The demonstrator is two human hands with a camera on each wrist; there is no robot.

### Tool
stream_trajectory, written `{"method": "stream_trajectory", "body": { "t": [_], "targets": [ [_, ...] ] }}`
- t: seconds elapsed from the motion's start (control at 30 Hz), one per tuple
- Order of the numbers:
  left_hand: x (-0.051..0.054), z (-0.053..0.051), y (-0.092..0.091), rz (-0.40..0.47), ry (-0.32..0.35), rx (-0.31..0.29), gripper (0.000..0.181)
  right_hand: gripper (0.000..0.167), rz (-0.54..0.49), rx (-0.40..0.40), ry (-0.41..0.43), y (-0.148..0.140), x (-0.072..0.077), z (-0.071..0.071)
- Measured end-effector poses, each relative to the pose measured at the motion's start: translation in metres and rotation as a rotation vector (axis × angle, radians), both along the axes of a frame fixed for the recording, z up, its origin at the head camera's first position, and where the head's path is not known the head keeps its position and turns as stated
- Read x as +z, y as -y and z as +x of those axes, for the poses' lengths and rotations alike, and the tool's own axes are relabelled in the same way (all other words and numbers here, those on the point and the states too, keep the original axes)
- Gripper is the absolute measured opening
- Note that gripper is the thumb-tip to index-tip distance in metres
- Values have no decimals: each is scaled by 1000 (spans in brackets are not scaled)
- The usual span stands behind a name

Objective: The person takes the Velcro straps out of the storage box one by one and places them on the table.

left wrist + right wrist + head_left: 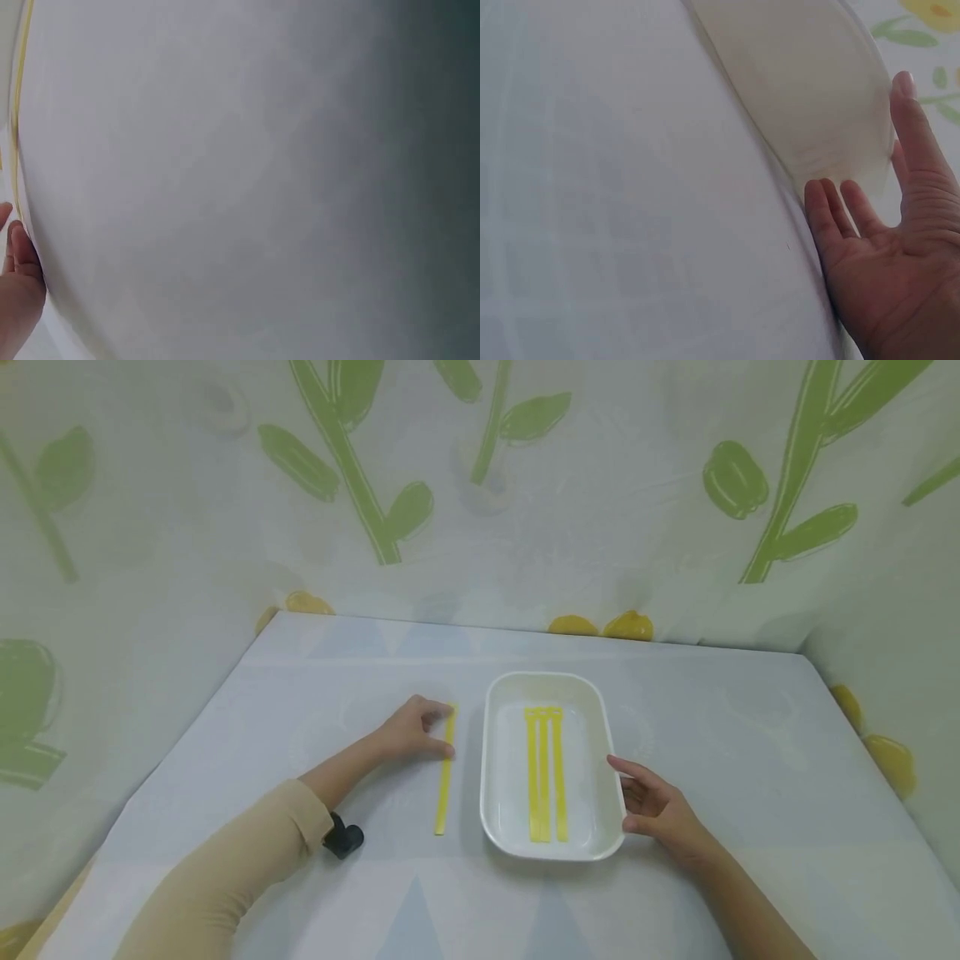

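In the head view, a white tray [491, 752] stands on the table with three yellow strips [544, 777] lying side by side in it, their wider looped ends at the far side. Left of the tray a single yellow strip [442, 802] lies lengthwise on the table. My left hand [408, 729] is at its far half, with the forefinger and thumb apart along the strip, touching or nearly touching it. My right hand [663, 810] rests against the tray's right side; the right wrist view shows its fingers [821, 210] by the outer wall [802, 97], thumb near the rim.
A small black object [345, 837] sits beside the left sleeve [247, 860]. The pale table [712, 718] stretches to both sides of the tray. Behind it hangs a cloth [600, 502] printed with green leaves.
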State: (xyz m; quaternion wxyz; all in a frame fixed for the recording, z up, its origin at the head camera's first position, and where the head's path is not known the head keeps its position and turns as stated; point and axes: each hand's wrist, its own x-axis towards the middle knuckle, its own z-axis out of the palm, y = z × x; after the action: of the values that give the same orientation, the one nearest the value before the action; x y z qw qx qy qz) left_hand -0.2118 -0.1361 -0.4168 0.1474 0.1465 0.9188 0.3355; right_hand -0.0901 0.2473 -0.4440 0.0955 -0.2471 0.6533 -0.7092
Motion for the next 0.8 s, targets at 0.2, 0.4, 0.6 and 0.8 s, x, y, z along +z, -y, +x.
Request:
{"method": "stream_trajectory", "body": {
  "t": [0.2,0.4,0.6,0.8],
  "targets": [
    [6,-4,0,36,13,-25,71,66,-12,10,-5,3,0,1],
    [23,-13,-10,138,30,-60,69,66,-8,-5,-18,3,0,1],
    [46,-23,-25,163,52,-92,68,67,8,-9,6,2,-1,0],
    [71,-33,-42,154,84,-135,67,67,-38,24,1,0,-1,-1]
  ]
}}
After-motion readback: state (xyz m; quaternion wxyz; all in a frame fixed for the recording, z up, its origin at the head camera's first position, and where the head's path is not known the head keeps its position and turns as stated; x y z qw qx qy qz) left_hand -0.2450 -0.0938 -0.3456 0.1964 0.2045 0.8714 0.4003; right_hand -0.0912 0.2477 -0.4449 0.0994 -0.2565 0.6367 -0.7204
